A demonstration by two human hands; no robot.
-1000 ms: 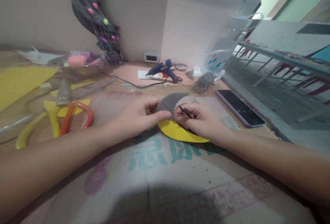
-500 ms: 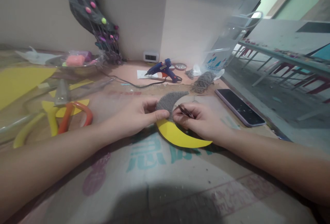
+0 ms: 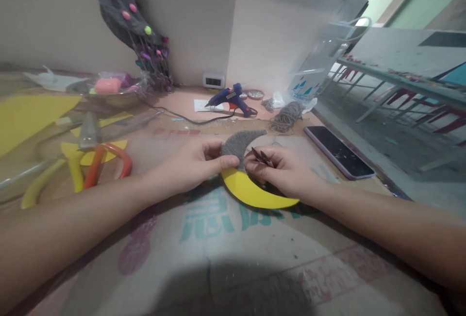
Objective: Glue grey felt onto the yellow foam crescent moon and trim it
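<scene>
A crescent moon cutout lies tilted between my hands. Its upper half is wrapped in grey yarn, while the lower half is bare yellow. My left hand is closed on the left edge of the crescent, thumb on top at the border of the yarn. At the inner curve, my right hand is closed, with fingertips pinched by the wrapped edge. Out of that fist stick the two dark pointed blades of small thread snips. Whether the right fingertips also pinch yarn is hidden.
Behind the hands lie a blue glue gun with its cord, a grey yarn bundle and a small digital clock. A phone rests at right. Orange-handled scissors and yellow-handled pliers lie at left, near yellow sheets.
The snips' blades have spread slightly apart in my right hand. Both hands and the crescent stay almost where they were; the view has shifted very slightly.
</scene>
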